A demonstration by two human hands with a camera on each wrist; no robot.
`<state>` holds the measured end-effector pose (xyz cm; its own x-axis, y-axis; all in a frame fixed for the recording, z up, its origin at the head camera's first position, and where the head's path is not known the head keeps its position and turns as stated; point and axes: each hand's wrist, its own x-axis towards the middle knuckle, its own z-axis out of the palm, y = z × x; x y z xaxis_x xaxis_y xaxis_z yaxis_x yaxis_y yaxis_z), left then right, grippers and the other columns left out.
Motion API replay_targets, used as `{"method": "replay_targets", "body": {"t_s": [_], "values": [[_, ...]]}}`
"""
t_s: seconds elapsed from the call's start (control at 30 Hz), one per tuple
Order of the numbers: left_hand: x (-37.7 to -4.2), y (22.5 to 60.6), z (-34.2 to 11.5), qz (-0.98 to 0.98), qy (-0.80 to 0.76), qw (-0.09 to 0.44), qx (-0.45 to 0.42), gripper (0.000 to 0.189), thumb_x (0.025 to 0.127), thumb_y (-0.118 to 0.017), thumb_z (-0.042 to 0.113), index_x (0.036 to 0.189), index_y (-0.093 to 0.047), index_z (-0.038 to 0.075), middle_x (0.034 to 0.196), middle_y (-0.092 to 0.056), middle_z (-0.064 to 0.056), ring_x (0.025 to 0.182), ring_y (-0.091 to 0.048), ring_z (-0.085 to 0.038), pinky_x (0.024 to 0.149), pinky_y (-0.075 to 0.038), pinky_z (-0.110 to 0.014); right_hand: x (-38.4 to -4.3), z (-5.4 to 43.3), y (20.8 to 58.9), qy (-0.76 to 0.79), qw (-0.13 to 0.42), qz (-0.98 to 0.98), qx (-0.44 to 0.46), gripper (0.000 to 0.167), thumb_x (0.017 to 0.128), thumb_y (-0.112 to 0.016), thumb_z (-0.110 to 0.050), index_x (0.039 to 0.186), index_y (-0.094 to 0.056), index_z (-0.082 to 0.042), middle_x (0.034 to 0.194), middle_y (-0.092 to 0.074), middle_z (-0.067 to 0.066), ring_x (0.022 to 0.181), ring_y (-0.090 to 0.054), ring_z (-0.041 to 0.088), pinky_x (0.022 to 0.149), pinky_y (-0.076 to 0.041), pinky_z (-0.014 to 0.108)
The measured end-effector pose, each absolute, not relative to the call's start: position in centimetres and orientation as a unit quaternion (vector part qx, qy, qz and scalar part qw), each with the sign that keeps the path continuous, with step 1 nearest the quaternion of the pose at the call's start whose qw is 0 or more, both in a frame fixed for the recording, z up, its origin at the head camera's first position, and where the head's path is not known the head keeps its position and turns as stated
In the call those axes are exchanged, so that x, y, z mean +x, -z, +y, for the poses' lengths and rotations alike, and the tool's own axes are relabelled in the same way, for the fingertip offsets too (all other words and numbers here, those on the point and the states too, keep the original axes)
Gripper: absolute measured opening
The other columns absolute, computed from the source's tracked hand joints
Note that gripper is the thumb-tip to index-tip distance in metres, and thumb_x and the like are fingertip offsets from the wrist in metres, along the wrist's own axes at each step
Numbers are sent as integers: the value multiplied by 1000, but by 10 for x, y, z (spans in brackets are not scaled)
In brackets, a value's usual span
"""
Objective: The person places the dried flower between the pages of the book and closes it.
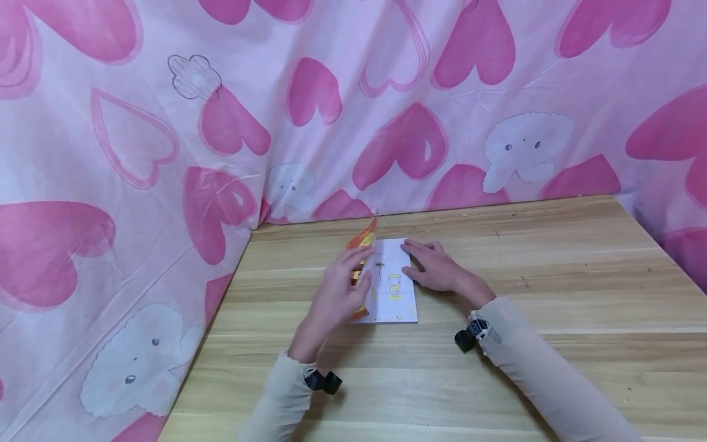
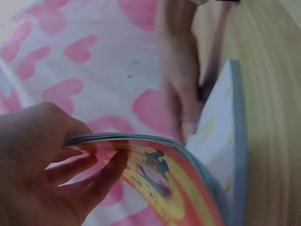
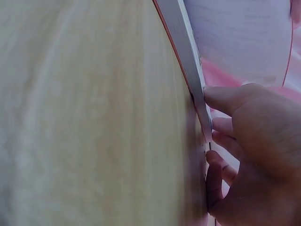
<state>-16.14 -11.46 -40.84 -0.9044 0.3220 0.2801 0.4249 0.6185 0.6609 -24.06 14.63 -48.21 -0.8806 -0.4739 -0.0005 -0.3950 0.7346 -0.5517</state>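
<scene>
1. Lifting the orange cover [image 1: 361,242], the left hand [image 1: 337,291] pinches it between thumb and fingers.
2. The right hand [image 1: 439,267] presses flat, fingers straight, on the booklet [image 1: 394,288] at the table's [image 1: 552,276] far middle.

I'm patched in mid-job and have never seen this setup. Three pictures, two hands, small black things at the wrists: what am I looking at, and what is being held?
No machine here: a person works with bare hands. The wide picture comes from a head camera looking down at a wooden table hung round with a pink heart-print cloth. The black things at the wrists are cameras; they give the two close pictures. On the table lies a small picture book. The left hand holds its orange cover lifted, fingers curled under its edge. The right hand rests on the open white page, by the book's right edge.
</scene>
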Motion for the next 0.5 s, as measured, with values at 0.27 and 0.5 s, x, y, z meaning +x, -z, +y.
{"method": "replay_targets", "body": {"t_s": [0.27,0.5], "values": [[-175,433,-76,-920,316,-20,-233,49,105,-64,15,154,-61,12,161,-59,-7,122,-68,-17,89,-61,-32,-244,151,489,312,57,914,-254,78,108,-66,-34,170,-29,-4,178,-28,18,159,-34,44,127,-30,63],[-170,451,-49,-939,230,-23,-255,43,105,-64,18,146,-68,7,155,-62,-10,145,-58,-26,121,-48,-40,-242,159,490,387,81,883,-254,79,107,-65,-19,169,-23,4,177,-26,26,164,-24,47,133,-19,64]]}}
